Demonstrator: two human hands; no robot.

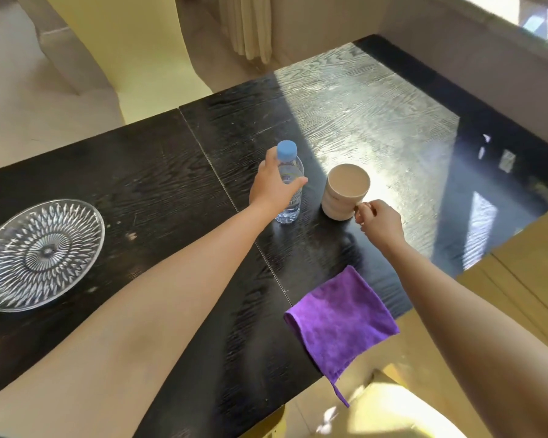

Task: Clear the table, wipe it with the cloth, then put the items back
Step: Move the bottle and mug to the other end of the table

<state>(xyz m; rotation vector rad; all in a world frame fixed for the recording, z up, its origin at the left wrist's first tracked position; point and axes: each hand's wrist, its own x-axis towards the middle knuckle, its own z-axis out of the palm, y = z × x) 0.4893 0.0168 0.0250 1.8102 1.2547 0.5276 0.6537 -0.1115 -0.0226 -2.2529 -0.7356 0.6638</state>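
A clear water bottle (290,172) with a blue cap stands upright mid-table, and my left hand (272,184) is wrapped around its upper body. Just right of it stands a beige mug (344,192), upright and empty-looking. My right hand (378,221) pinches the mug's handle on its near right side. A folded purple cloth (339,320) lies near the table's front edge, one corner hanging over. A cut-glass plate (40,252) rests at the far left of the black wooden table (159,184).
The table's right half shines in strong sunlight. A beige sofa (45,74) stands beyond the far left edge, and a curtain (250,26) hangs behind. A light wooden surface (525,263) adjoins the table's right front corner.
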